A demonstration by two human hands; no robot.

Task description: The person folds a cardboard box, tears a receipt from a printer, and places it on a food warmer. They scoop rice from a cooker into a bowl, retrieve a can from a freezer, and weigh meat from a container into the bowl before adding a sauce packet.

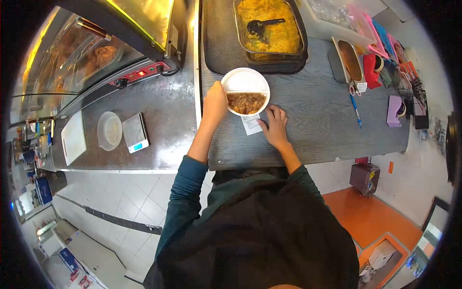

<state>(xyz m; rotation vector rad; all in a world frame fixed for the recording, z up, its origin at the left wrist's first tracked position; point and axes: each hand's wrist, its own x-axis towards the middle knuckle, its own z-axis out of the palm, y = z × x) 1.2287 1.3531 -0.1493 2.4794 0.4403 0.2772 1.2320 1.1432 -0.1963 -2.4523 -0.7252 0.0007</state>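
Observation:
A white round two-compartment bowl [244, 81] sits near the middle of the dark wood-grain table. Brown shredded food [246, 102] fills its near half; the far half holds nothing. My left hand [215, 102] is closed on the bowl's left rim. Just below and right of the bowl, my right hand [275, 127] lies on the table with thumb and fingers apart. Its thumb is at the edge of a small printed paper slip [251, 126], whose top is hidden under the bowl.
Behind the bowl, a glass dish [240, 44] of yellow food with a black spoon [265, 22] stands on a black mat. A metal counter at left carries a scale [136, 133], a plastic tub [109, 131] and a heated display case [120, 58]. A blue pen [356, 111] and tape dispensers lie right.

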